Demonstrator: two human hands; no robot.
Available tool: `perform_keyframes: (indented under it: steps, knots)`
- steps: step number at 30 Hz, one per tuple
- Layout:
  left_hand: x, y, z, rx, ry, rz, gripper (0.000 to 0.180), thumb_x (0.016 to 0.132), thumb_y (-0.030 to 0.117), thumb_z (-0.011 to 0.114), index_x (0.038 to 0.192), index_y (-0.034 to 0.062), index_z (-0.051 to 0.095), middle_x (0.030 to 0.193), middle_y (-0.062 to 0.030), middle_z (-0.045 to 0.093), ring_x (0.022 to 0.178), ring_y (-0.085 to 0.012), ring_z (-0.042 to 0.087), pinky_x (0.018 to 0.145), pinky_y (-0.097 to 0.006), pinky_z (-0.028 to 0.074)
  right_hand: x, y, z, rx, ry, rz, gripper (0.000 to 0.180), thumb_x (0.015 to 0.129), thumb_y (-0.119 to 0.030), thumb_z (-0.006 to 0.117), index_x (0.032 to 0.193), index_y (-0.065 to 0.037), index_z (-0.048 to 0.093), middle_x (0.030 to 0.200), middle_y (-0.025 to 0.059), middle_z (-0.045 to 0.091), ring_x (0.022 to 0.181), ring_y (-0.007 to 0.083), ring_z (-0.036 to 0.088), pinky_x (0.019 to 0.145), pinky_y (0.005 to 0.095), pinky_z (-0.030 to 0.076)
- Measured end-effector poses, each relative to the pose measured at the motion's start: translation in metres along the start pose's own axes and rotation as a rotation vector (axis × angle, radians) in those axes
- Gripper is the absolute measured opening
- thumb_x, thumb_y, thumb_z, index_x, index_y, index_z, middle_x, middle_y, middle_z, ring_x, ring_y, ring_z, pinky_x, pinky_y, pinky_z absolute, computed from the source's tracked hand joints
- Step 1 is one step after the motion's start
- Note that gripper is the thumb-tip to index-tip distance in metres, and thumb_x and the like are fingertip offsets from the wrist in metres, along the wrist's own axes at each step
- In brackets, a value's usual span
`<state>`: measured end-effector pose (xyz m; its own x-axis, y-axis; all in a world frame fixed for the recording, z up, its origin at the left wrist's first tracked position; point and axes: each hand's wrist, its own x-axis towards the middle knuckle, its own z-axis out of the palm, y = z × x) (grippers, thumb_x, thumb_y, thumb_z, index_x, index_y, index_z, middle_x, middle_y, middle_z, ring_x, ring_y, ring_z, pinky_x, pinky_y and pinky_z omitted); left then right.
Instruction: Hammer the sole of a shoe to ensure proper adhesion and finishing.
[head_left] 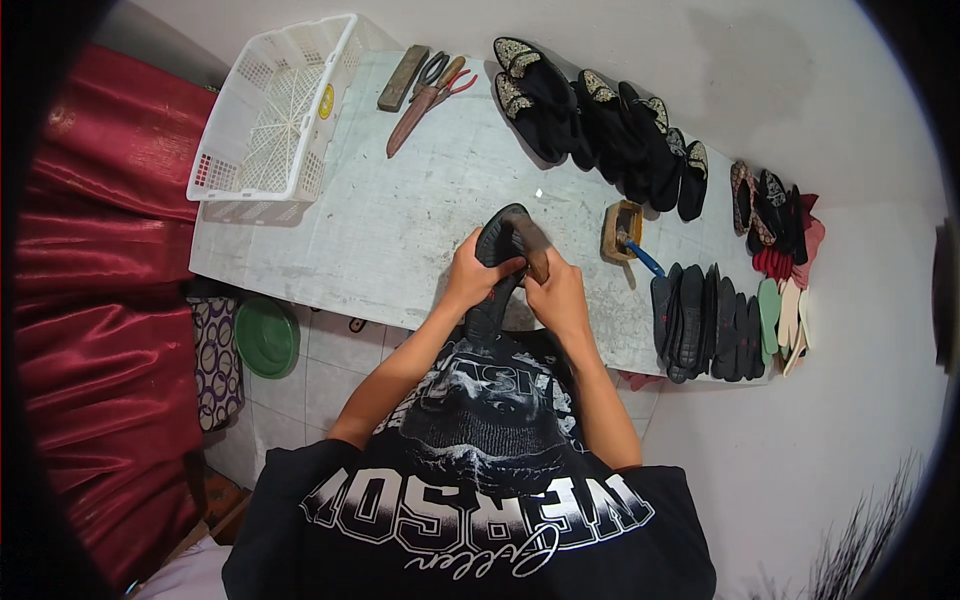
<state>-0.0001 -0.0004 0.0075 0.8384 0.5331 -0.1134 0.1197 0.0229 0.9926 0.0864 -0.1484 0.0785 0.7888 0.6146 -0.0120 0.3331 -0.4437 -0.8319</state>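
Note:
A black ribbed shoe sole (485,318) stands up at the table's near edge, close to my body. Around its left side, my left hand (470,272) is closed with the thumb across the sole. My right hand (558,298) grips a brown, wooden-looking tool (538,262), which lies against the upper part of the sole. Motion blurs the tool's far end, so its kind is not clear. To the right of my hands is a small tan container (622,222) with a blue-handled brush (643,256) resting in it.
A white plastic basket (312,165) occupies the table's left end. Beside it lie a whetstone-like block (403,78), red-handled pliers (457,86) and a brown sheath-like piece (412,122). Black embellished shoes (535,100) line the back; several soles (690,320) stand at right. A green basin (267,338) sits below.

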Motion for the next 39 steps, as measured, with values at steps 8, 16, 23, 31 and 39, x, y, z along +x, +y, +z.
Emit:
perform_keyframes:
  steps: [8, 16, 23, 31, 39]
  knots:
    - [0.002, -0.011, 0.002, -0.027, 0.044, 0.076, 0.057, 0.079, 0.031, 0.096, 0.118, -0.0005, 0.068, 0.104, -0.0084, 0.075, 0.095, -0.0162, 0.070, 0.086, -0.034, 0.058, -0.031, -0.003, -0.001, 0.025, -0.068, 0.034, 0.020, 0.082, -0.002, 0.066, 0.099, 0.000, 0.057, 0.076, 0.0273, 0.064, 0.079, 0.0527, 0.065, 0.069, 0.0527, 0.051]
    - [0.000, -0.009, 0.001, -0.041, 0.025, -0.009, 0.059, 0.078, 0.031, 0.097, 0.119, 0.0002, 0.068, 0.104, -0.0087, 0.075, 0.095, -0.0177, 0.071, 0.087, -0.034, 0.058, -0.023, 0.003, -0.005, -0.058, -0.067, 0.065, 0.018, 0.082, -0.002, 0.065, 0.097, 0.000, 0.056, 0.076, 0.0265, 0.066, 0.078, 0.0515, 0.067, 0.068, 0.0549, 0.051]
    - [-0.005, 0.013, 0.006, -0.010, 0.118, 0.114, 0.082, 0.082, 0.031, 0.094, 0.147, -0.0011, 0.055, 0.138, -0.0176, 0.064, 0.120, -0.0268, 0.068, 0.103, -0.037, 0.053, 0.004, 0.004, -0.005, 0.045, -0.007, 0.070, 0.030, 0.084, -0.002, 0.066, 0.115, 0.000, 0.063, 0.077, 0.0264, 0.068, 0.077, 0.0489, 0.070, 0.069, 0.0469, 0.055]
    - [-0.006, 0.014, 0.002, 0.365, 0.059, 0.326, 0.071, 0.090, 0.032, 0.086, 0.150, 0.0054, 0.058, 0.139, -0.0210, 0.065, 0.123, -0.0359, 0.067, 0.106, -0.041, 0.052, 0.003, 0.016, -0.004, 0.185, 0.074, 0.062, 0.032, 0.087, -0.004, 0.066, 0.118, 0.003, 0.065, 0.075, 0.0239, 0.067, 0.065, 0.0361, 0.070, 0.066, 0.0421, 0.054]
    - [-0.004, 0.011, 0.002, 0.262, 0.039, 0.289, 0.061, 0.093, 0.030, 0.080, 0.148, 0.0113, 0.061, 0.125, -0.0209, 0.072, 0.114, -0.0361, 0.071, 0.100, -0.043, 0.054, -0.032, 0.024, -0.006, 0.184, 0.039, 0.163, 0.021, 0.086, -0.005, 0.066, 0.104, 0.006, 0.066, 0.070, 0.0208, 0.066, 0.058, 0.0330, 0.064, 0.060, 0.0419, 0.050]
